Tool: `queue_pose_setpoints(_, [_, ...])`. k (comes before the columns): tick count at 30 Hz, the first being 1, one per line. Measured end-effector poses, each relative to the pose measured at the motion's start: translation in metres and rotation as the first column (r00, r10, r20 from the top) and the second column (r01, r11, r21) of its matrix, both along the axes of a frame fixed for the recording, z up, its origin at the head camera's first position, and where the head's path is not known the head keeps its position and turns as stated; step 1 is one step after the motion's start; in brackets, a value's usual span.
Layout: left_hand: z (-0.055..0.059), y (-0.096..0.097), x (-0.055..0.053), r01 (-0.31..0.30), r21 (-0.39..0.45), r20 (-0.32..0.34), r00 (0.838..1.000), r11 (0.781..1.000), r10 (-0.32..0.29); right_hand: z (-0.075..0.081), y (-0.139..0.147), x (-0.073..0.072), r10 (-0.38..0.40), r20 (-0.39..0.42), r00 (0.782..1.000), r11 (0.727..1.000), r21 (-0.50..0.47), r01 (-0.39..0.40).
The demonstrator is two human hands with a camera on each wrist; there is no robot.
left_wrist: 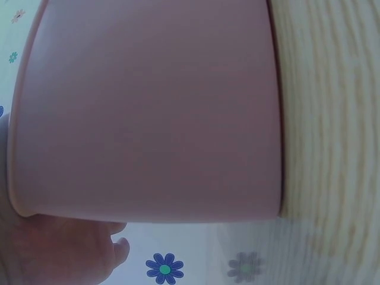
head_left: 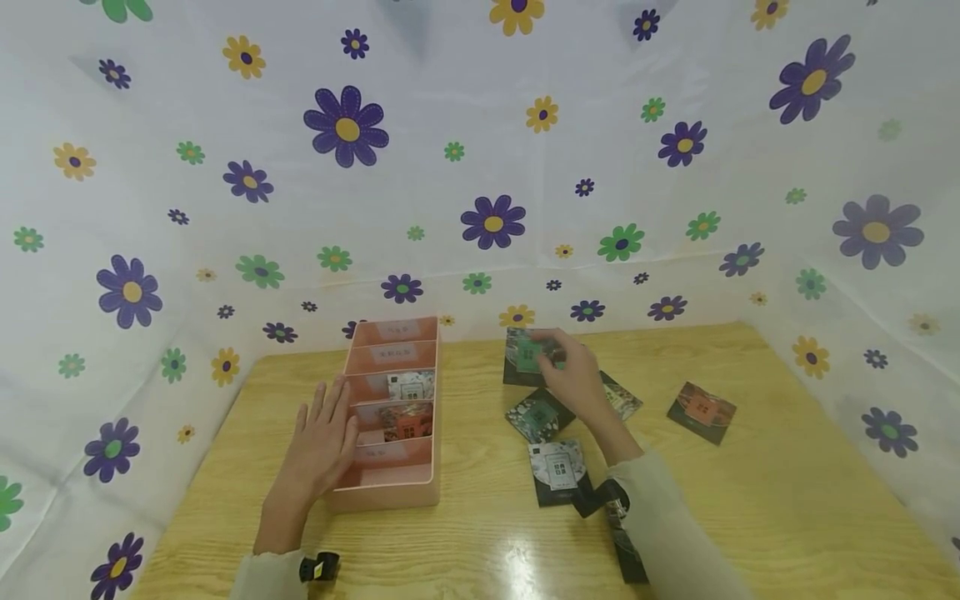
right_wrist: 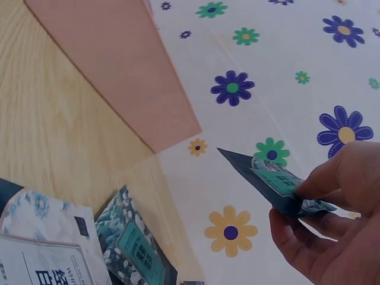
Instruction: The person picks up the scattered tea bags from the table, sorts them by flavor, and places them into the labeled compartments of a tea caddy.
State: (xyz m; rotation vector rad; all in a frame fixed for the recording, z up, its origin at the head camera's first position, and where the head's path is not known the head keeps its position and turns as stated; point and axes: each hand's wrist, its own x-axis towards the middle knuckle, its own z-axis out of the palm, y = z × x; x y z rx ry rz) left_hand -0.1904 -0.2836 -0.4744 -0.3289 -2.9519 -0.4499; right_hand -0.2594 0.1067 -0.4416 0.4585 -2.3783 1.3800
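My right hand [head_left: 576, 375] pinches a dark flat sachet with a green label [right_wrist: 279, 183] between thumb and fingers, near the back of the table. In the right wrist view the sachet is tilted. My left hand [head_left: 318, 442] rests along the left rim of a pink divided box [head_left: 386, 497], its fingers stretched out. A white-fronted sachet [head_left: 411, 385] stands in the box's middle compartment, and a red-label sachet [head_left: 408, 423] in the one just nearer. The left wrist view is mostly filled by the box's outer wall [left_wrist: 160, 119].
Below my right hand lie another green-label sachet [head_left: 538, 415] and a white-fronted one [head_left: 558, 467]. A yellowish sachet [head_left: 621, 398] is partly behind my wrist. A red-label sachet [head_left: 701, 412] lies farther right, a dark one [head_left: 628, 550] beside my sleeve. Flowered cloth [head_left: 450, 92] encloses the table.
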Motion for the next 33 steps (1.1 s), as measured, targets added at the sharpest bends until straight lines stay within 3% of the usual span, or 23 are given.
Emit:
queue_pose_setpoints(13, [-0.003,-0.001,0.001,-0.003,0.009,0.000,1.000,1.000,0.003,0.016,0.006,0.013,0.032,0.106,0.994,0.995,-0.099,-0.021])
queue_pose_setpoints(26, [-0.001,0.000,-0.001,-0.008,-0.019,-0.012,1.000,1.000,0.007,0.029,0.000,0.023,0.059,0.065,0.996,0.986,-0.160,-0.048])
queue_pose_setpoints(33, [0.000,-0.001,0.000,-0.006,-0.021,-0.012,1.000,1.000,0.006,0.029,-0.013,0.026,0.139,0.055,0.989,0.971,-0.204,-0.125])
